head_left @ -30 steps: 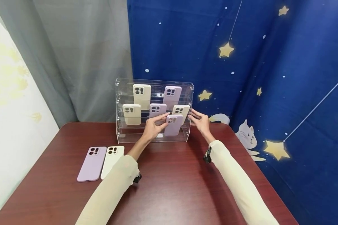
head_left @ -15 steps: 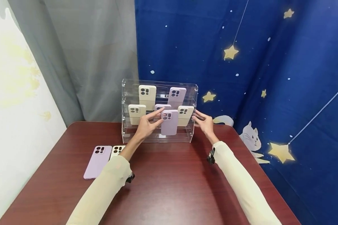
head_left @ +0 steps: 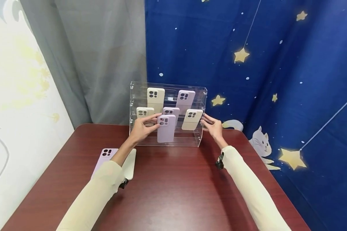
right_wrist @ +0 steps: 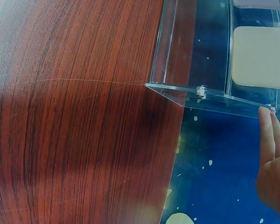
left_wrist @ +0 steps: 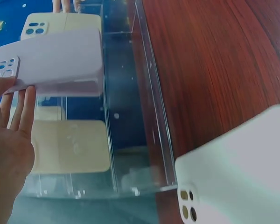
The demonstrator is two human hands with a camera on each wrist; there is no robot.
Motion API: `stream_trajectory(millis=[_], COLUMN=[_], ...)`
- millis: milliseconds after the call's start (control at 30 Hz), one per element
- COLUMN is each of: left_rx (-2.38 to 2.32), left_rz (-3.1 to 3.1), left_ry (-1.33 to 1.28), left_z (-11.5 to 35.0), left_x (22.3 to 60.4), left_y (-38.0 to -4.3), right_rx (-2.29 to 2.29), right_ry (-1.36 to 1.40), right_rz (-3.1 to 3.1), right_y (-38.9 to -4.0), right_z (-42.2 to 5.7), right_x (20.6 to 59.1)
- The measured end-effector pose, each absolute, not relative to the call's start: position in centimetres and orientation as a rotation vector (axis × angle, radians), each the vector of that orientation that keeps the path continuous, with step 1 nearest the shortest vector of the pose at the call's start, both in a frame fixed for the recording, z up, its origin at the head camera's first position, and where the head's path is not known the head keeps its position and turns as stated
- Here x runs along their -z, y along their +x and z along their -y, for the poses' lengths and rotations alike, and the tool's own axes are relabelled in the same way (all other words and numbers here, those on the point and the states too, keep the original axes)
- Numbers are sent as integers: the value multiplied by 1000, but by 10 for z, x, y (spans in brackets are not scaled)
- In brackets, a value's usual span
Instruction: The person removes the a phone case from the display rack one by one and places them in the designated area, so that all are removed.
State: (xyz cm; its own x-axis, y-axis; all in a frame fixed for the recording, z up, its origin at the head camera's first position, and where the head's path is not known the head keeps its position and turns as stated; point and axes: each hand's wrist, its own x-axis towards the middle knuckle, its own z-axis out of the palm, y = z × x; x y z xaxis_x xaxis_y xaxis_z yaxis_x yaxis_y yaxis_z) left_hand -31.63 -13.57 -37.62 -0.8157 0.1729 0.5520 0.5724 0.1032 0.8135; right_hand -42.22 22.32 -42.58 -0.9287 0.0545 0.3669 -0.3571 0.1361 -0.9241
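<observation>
My left hand [head_left: 141, 130] pinches a lilac phone case [head_left: 166, 128] by its left edge, beside the camera cutouts. The case is upright in front of a clear acrylic display rack [head_left: 188, 141] and overlaps its lower tiers. Behind it, another lilac case [head_left: 174, 112] stands on the middle tier, partly covered. Fingers straight, my right hand [head_left: 215, 129] touches the rack's right side panel; the right wrist view has its fingertips [right_wrist: 266, 112] at that panel. A cream case [head_left: 193, 120] stands just inside there. My left hand partly hides a second cream case [head_left: 144, 111].
On the upper tier are a cream case [head_left: 156, 96] and a lilac case [head_left: 186, 99]. A lilac case [head_left: 101, 162] and a white case [head_left: 130, 165] lie on the reddish-brown table [head_left: 173, 192], partly under my left forearm. Curtains [head_left: 191, 41] hang behind the rack.
My left hand has carried the lilac case leftward along the rack, away from the right-hand cream case. My right hand stays at the side panel. The head view has shifted slightly.
</observation>
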Motion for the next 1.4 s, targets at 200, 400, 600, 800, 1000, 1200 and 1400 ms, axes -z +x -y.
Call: stream_trajectory(millis=[200, 400, 600, 800, 1000, 1200, 1400], left_rx=[1723, 1744, 1716, 1682, 1716, 1853, 1885], left_rz=[2123, 2201, 2261, 2294, 2337, 2360, 2396], left_ry=[-725, -695, -666, -661, -642, -621, -603], left_z=[156, 174, 189, 199, 205, 210, 214], left_x=[378, 389, 402, 411, 413, 428, 436], left_y=[-312, -315, -313, -305, -295, -297, -296], right_rx=[-1863, -1844, -1863, -1854, -1848, -1867, -1892], right_ry=[289, 272, 285, 289, 295, 307, 323], right_rz=[2103, 2113, 2110, 2134, 2131, 2099, 2076], right_y=[-421, -421, -421, -420, -416, -418, -419], right_z=[-222, -223, -224, -224, -224, -224, -224], right_x=[426, 426, 425, 425, 421, 423, 424])
